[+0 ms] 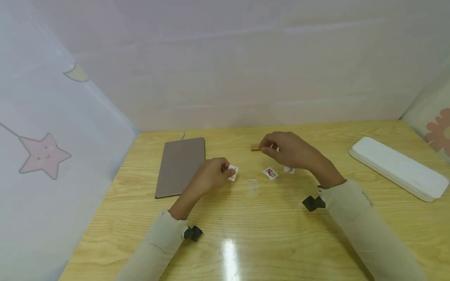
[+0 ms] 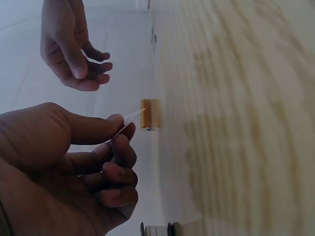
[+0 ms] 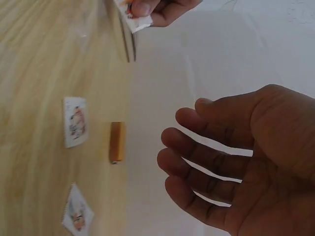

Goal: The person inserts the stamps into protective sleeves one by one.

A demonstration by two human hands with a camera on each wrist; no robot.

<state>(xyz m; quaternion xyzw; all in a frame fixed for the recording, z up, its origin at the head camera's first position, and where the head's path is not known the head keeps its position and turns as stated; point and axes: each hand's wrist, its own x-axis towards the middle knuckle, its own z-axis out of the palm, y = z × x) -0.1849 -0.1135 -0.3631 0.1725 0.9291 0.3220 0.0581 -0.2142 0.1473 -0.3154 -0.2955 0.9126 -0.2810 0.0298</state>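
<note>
My left hand (image 1: 223, 172) pinches a small playing card (image 1: 233, 172) between thumb and fingers just above the wooden table (image 1: 267, 234); the left wrist view shows that card (image 2: 129, 120) edge-on. My right hand (image 1: 270, 148) hovers with relaxed, spread fingers (image 3: 183, 147) and holds nothing. It is right beside a small orange block (image 1: 254, 148) lying on the table, which also shows as the block (image 3: 116, 142) under the fingers. Two more small cards (image 1: 270, 173) (image 1: 289, 169) lie face up below the right hand.
A flat brown board (image 1: 181, 166) lies at the left behind my left hand. A long white case (image 1: 399, 168) sits at the far right. A small clear plastic piece (image 1: 252, 186) lies between my hands. Pale fabric walls close in the table's back and sides.
</note>
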